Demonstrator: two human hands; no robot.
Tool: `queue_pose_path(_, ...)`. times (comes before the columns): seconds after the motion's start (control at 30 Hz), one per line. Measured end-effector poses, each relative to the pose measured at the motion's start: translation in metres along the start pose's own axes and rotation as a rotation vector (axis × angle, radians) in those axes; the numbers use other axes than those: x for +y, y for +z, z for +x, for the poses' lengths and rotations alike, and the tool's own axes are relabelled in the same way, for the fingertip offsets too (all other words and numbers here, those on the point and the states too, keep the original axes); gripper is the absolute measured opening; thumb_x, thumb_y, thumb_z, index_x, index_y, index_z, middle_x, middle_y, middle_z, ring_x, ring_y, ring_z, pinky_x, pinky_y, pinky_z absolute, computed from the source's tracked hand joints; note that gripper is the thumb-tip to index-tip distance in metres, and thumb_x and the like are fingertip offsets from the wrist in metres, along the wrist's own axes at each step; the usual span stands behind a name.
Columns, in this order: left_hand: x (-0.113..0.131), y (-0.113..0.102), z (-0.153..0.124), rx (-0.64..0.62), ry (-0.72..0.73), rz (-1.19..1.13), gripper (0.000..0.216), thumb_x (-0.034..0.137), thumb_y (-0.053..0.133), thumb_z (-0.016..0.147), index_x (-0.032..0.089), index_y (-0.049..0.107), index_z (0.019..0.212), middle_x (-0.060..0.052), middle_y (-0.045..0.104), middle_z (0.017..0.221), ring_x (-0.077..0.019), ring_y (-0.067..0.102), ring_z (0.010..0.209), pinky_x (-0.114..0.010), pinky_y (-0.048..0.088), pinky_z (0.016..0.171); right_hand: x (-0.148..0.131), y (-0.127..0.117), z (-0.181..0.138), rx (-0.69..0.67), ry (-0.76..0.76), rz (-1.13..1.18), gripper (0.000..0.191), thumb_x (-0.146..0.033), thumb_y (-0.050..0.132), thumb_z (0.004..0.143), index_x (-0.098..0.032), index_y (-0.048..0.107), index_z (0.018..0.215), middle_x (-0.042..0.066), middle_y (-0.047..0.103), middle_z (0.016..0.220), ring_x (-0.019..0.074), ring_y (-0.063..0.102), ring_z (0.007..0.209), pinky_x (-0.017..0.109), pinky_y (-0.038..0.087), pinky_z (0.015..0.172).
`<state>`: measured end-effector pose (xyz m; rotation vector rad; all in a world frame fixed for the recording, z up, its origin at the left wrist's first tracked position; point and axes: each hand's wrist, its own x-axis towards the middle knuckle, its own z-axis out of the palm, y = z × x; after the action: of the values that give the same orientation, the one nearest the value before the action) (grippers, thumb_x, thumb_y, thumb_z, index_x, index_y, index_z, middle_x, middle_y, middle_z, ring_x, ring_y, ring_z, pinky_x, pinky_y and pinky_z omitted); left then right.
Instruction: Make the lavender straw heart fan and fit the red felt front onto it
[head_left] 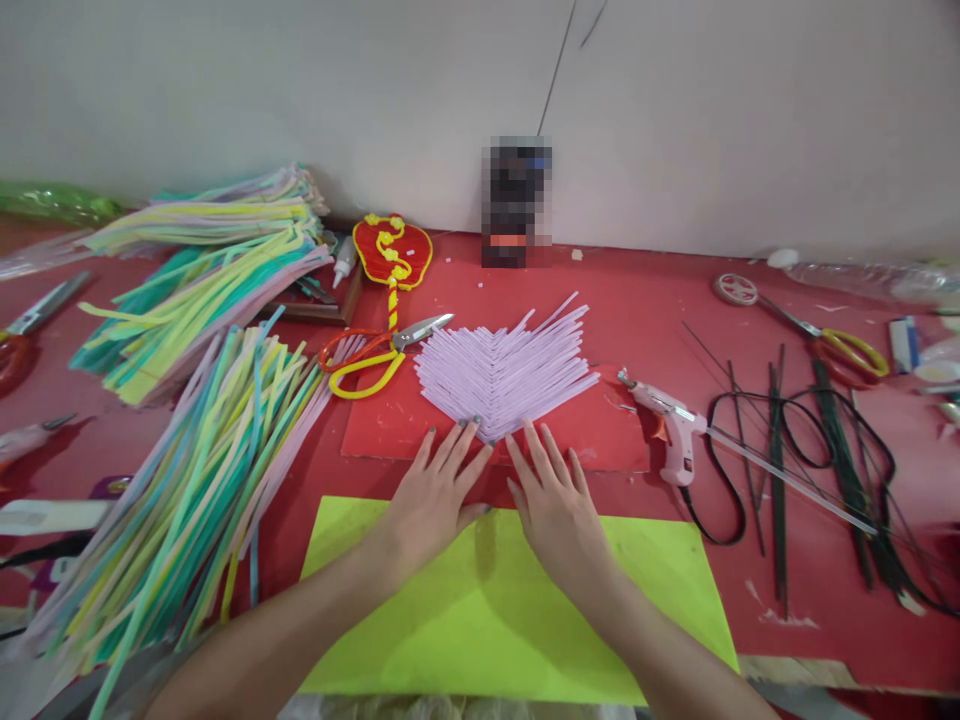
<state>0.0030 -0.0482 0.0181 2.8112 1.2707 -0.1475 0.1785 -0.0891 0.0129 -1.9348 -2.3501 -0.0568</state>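
A lilac leaf-shaped piece made of pipe cleaners [495, 370] lies on a red board [615, 440], its strips meeting in a V along the middle. The strips at its upper right end unevenly. My left hand [431, 500] rests flat with fingers spread, fingertips at the piece's lower left edge by the point. On the other side, my right hand [559, 500] lies likewise, fingers apart near the lower right edge. Neither hand holds anything. Under my wrists is a yellow-green sheet [487, 620]. Scissors with red and yellow handles [367, 365] sit left of the piece.
Bundles of coloured pipe cleaners [187, 500] fill the left side. A pink glue gun [679, 440] with its black cord lies right, near dark green wires [776, 490] and more scissors [832, 345]. A red fan-shaped ornament [391, 250] and a pixelated dark object [516, 205] are behind.
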Motion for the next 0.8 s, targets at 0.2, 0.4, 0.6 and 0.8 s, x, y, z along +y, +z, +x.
queue_pose_path(0.2, -0.002, 0.001, -0.002, 0.029, -0.001, -0.055, 0.064, 0.052, 0.044, 0.089, 0.018, 0.034, 0.143, -0.020, 0.022, 0.152, -0.0315, 0.026, 0.140, -0.051, 0.028, 0.110, 0.000, 0.001, -0.001, -0.021, 0.005, 0.017, 0.045, -0.022, 0.034, 0.095, -0.016, 0.042, 0.139, 0.010, 0.029, 0.152, 0.0291, 0.029, 0.139, 0.052, 0.032, 0.107)
queue_pose_path(0.4, -0.008, 0.001, -0.002, 0.057, -0.024, -0.122, 0.065, 0.054, 0.048, 0.086, 0.024, 0.036, 0.142, -0.019, 0.016, 0.154, -0.0371, 0.019, 0.141, -0.056, 0.025, 0.110, 0.000, 0.000, 0.000, -0.011, 0.000, -0.001, 0.045, -0.023, 0.033, 0.096, -0.016, 0.042, 0.139, 0.011, 0.031, 0.150, 0.0290, 0.032, 0.137, 0.052, 0.033, 0.107)
queue_pose_path(0.6, -0.010, 0.000, 0.001, 0.022, -0.019, -0.128, 0.067, 0.055, 0.047, 0.086, 0.021, 0.034, 0.143, -0.021, 0.019, 0.153, -0.0356, 0.019, 0.141, -0.056, 0.024, 0.110, 0.000, 0.000, -0.001, 0.000, -0.002, 0.028, 0.045, -0.023, 0.032, 0.096, -0.015, 0.041, 0.139, 0.012, 0.030, 0.151, 0.0290, 0.029, 0.139, 0.053, 0.031, 0.108)
queue_pose_path(0.8, -0.011, 0.002, 0.005, 0.037, -0.032, -0.108, 0.073, 0.055, 0.040, 0.089, 0.011, 0.026, 0.145, -0.019, 0.020, 0.153, -0.0303, 0.018, 0.142, -0.054, 0.020, 0.112, 0.000, -0.001, -0.001, -0.008, -0.003, 0.031, 0.045, -0.022, 0.033, 0.095, -0.014, 0.041, 0.139, 0.012, 0.031, 0.150, 0.0293, 0.031, 0.137, 0.053, 0.030, 0.108)
